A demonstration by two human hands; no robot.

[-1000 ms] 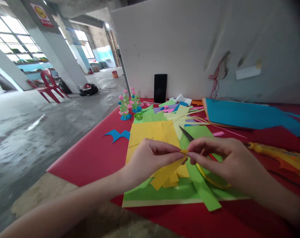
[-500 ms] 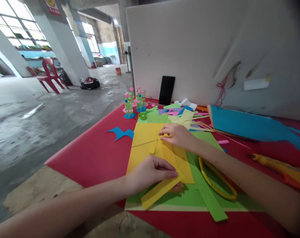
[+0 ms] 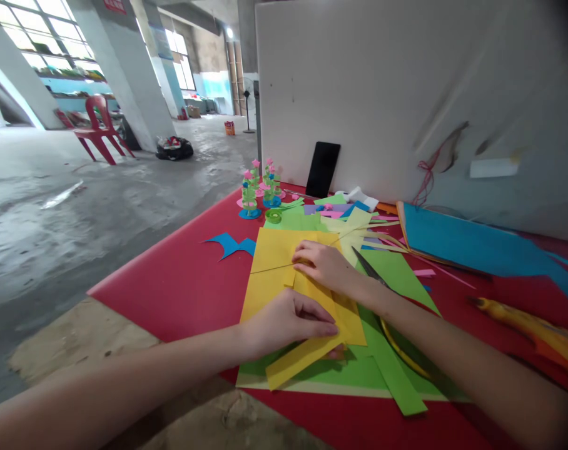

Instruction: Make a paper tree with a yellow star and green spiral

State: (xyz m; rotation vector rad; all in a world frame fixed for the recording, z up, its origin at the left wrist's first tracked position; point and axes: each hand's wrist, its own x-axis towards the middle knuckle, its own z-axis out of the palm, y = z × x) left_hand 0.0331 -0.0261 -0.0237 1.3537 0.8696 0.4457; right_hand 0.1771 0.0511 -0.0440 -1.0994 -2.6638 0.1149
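The left grip (image 3: 291, 325) pinches a flat, straight-edged yellow paper strip (image 3: 297, 364).

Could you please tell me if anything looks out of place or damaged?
Red wire hangs tangled against the white panel, which looks untidy. Paper scraps lie jumbled beyond the yellow paper. A pale scrap on the floor looks like litter.
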